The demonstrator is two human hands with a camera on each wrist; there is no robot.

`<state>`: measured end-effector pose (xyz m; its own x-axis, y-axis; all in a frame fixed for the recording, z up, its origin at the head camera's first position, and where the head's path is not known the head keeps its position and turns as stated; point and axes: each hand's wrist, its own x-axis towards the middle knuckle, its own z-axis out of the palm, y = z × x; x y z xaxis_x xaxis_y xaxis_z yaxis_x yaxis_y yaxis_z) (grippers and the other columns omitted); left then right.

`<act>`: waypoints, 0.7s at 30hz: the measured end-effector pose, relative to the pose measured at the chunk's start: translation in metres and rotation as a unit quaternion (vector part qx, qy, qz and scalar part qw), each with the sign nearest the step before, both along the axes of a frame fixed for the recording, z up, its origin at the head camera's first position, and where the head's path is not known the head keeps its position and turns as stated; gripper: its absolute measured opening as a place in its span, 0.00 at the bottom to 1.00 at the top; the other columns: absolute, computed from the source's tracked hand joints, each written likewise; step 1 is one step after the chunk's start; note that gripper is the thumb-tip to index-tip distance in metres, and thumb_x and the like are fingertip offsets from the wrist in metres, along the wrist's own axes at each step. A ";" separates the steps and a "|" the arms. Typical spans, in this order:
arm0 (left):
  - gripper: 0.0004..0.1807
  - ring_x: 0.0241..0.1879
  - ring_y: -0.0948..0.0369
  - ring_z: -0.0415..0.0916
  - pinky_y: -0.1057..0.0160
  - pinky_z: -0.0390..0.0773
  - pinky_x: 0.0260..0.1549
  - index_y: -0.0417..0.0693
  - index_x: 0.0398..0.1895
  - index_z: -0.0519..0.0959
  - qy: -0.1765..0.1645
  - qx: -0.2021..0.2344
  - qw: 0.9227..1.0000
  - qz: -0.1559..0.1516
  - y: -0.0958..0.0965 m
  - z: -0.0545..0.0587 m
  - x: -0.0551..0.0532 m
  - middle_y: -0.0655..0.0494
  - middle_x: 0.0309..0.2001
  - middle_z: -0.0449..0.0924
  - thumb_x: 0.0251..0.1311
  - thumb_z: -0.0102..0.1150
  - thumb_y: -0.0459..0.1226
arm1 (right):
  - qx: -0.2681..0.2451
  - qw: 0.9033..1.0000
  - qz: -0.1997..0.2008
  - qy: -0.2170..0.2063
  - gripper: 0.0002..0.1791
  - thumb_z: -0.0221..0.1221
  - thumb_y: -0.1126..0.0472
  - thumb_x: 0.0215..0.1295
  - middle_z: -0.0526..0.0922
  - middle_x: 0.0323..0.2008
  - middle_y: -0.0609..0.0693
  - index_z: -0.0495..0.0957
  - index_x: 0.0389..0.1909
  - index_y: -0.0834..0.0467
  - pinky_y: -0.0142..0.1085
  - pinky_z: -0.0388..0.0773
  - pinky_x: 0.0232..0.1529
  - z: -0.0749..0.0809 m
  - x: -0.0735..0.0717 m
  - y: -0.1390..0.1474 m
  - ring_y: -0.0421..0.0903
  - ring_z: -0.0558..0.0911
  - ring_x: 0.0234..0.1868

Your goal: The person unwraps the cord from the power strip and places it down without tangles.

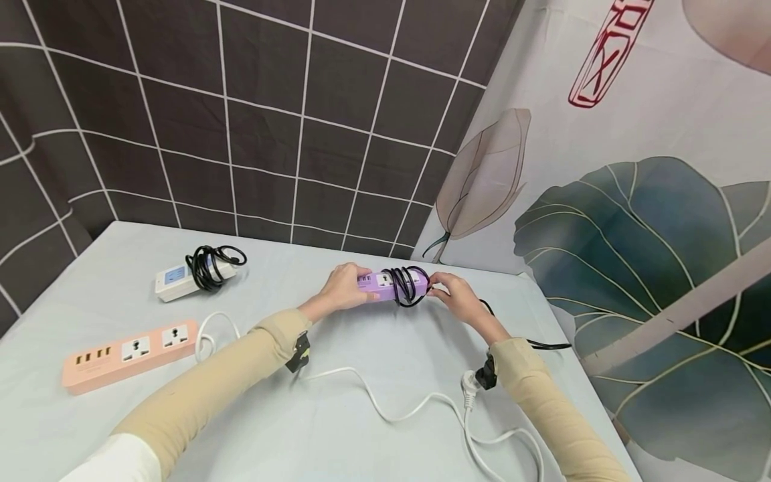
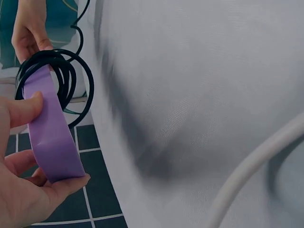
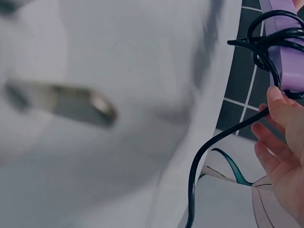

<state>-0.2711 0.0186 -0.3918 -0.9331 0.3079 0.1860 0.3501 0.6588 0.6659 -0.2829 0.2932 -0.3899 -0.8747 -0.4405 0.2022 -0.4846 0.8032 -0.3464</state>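
At the far side stands a dark wall with white grid lines (image 1: 259,127), and on the right hangs a pale cloth printed with a big leaf (image 1: 626,268). In front of me is the light tabletop (image 1: 337,448). On its near left lies a pink power strip (image 1: 129,355); its white cord goes behind my left sleeve (image 1: 223,371). The purple power strip (image 2: 54,128) is at the far middle, between my two hands; I cannot tell if it touches the tabletop. A white power strip (image 1: 175,288), with black cord wound at its right end, lies at the far left. My left hand (image 1: 343,286) is closed around the left end of the purple one, thumb on one face. My right hand (image 1: 456,294) pinches the black cord (image 1: 406,284), coiled around the strip's right part, between thumb and finger. Smallest is the white plug (image 1: 470,388), near right.
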 end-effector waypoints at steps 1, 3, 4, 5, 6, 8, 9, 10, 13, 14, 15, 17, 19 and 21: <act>0.34 0.45 0.51 0.76 0.54 0.73 0.49 0.36 0.56 0.77 0.002 -0.001 1.000 -0.004 0.000 0.000 0.000 0.41 0.49 0.82 0.44 0.72 0.43 | 0.002 1.000 0.003 0.005 0.05 0.59 0.64 0.64 0.84 0.42 0.57 0.78 0.39 0.60 0.50 0.75 0.52 0.001 0.000 0.000 0.56 0.81 0.48; 0.34 0.45 0.51 0.76 0.54 0.73 0.48 0.36 0.55 0.78 0.005 0.000 1.000 -0.009 -0.001 0.000 -0.001 0.41 0.47 0.82 0.44 0.73 0.43 | 0.009 1.000 0.014 0.024 0.04 0.61 0.64 0.62 0.85 0.40 0.56 0.78 0.36 0.59 0.49 0.76 0.49 0.003 0.000 0.001 0.55 0.82 0.46; 0.34 0.45 0.51 0.76 0.54 0.73 0.48 0.36 0.55 0.78 0.005 0.001 1.000 -0.011 -0.001 0.000 -0.001 0.41 0.47 0.82 0.43 0.73 0.43 | 0.012 0.999 0.019 0.033 0.03 0.61 0.64 0.61 0.85 0.39 0.55 0.78 0.35 0.59 0.49 0.76 0.48 0.004 0.000 0.002 0.55 0.82 0.45; 0.34 0.45 0.51 0.76 0.54 0.73 0.48 0.37 0.55 0.78 0.004 0.001 1.000 -0.011 -0.001 0.000 0.000 0.41 0.47 0.82 0.43 0.73 0.43 | 0.016 0.999 0.024 0.043 0.03 0.62 0.65 0.60 0.85 0.37 0.54 0.78 0.34 0.58 0.48 0.77 0.46 0.005 0.000 0.002 0.54 0.82 0.43; 0.34 0.45 0.51 0.76 0.54 0.73 0.48 0.37 0.55 0.78 0.004 0.002 1.000 -0.011 -0.002 -0.001 0.000 0.41 0.47 0.82 0.43 0.73 0.43 | 0.020 0.998 0.028 0.052 0.03 0.62 0.65 0.60 0.85 0.36 0.54 0.78 0.32 0.58 0.47 0.77 0.45 0.005 0.000 0.002 0.53 0.82 0.42; 0.34 0.45 0.51 0.76 0.54 0.73 0.49 0.37 0.55 0.78 0.003 0.002 1.000 -0.010 -0.002 -0.002 0.000 0.41 0.48 0.82 0.43 0.73 0.43 | 0.027 0.997 0.034 0.069 0.03 0.63 0.65 0.58 0.84 0.34 0.53 0.77 0.30 0.58 0.46 0.77 0.43 0.007 0.000 0.003 0.51 0.82 0.39; 0.34 0.45 0.51 0.76 0.54 0.73 0.49 0.37 0.55 0.78 0.003 0.002 1.000 -0.010 -0.002 -0.002 0.000 0.41 0.48 0.82 0.43 0.73 0.43 | 0.033 0.996 0.035 0.076 0.03 0.63 0.66 0.58 0.84 0.33 0.52 0.77 0.29 0.58 0.45 0.77 0.41 0.007 0.000 0.003 0.50 0.81 0.38; 0.33 0.45 0.51 0.76 0.54 0.73 0.49 0.37 0.55 0.78 0.003 0.001 1.000 -0.010 -0.002 -0.003 0.000 0.41 0.48 0.82 0.43 0.73 0.43 | 0.036 0.995 0.036 0.083 0.04 0.63 0.66 0.58 0.84 0.32 0.52 0.77 0.29 0.58 0.45 0.77 0.41 0.007 0.000 0.003 0.49 0.81 0.37; 0.33 0.46 0.51 0.76 0.54 0.73 0.49 0.36 0.54 0.78 0.005 -0.001 1.000 -0.016 -0.001 -0.003 0.000 0.41 0.48 0.82 0.43 0.73 0.42 | 0.039 0.993 0.033 0.105 0.03 0.63 0.67 0.57 0.83 0.31 0.52 0.78 0.28 0.59 0.44 0.77 0.40 0.007 -0.001 0.002 0.49 0.80 0.37; 0.33 0.46 0.50 0.76 0.54 0.73 0.49 0.36 0.54 0.79 0.005 -0.002 1.000 -0.019 -0.001 -0.003 0.000 0.41 0.48 0.82 0.43 0.73 0.42 | 0.039 0.992 0.031 0.115 0.03 0.64 0.67 0.56 0.84 0.31 0.52 0.79 0.28 0.59 0.44 0.77 0.40 0.008 -0.001 0.002 0.50 0.81 0.37; 0.33 0.46 0.50 0.77 0.54 0.73 0.49 0.36 0.54 0.79 0.007 -0.003 1.000 -0.022 0.000 -0.003 0.000 0.41 0.48 0.82 0.43 0.73 0.42 | 0.040 0.991 0.029 0.126 0.03 0.64 0.68 0.56 0.84 0.31 0.52 0.80 0.29 0.59 0.43 0.77 0.40 0.008 -0.001 0.002 0.50 0.81 0.37; 0.32 0.46 0.50 0.77 0.54 0.73 0.50 0.36 0.54 0.79 0.009 -0.005 1.000 -0.027 0.000 -0.003 0.000 0.41 0.48 0.83 0.43 0.73 0.42 | 0.040 0.988 0.028 0.146 0.03 0.64 0.69 0.55 0.84 0.31 0.52 0.82 0.30 0.59 0.44 0.78 0.41 0.008 -0.001 0.002 0.51 0.81 0.37; 0.32 0.46 0.50 0.77 0.53 0.73 0.50 0.36 0.54 0.79 0.009 -0.005 1.000 -0.029 0.001 -0.002 0.001 0.41 0.48 0.83 0.43 0.73 0.42 | 0.046 0.985 0.028 0.165 0.03 0.64 0.69 0.55 0.84 0.31 0.52 0.83 0.30 0.59 0.44 0.79 0.40 0.009 -0.001 0.002 0.51 0.82 0.37; 0.32 0.46 0.50 0.77 0.54 0.73 0.50 0.36 0.53 0.79 0.010 -0.005 0.999 -0.030 0.001 -0.002 0.000 0.41 0.48 0.83 0.42 0.73 0.42 | 0.053 0.983 0.025 0.175 0.03 0.64 0.70 0.55 0.84 0.31 0.52 0.84 0.30 0.60 0.43 0.79 0.40 0.010 -0.001 0.002 0.51 0.82 0.37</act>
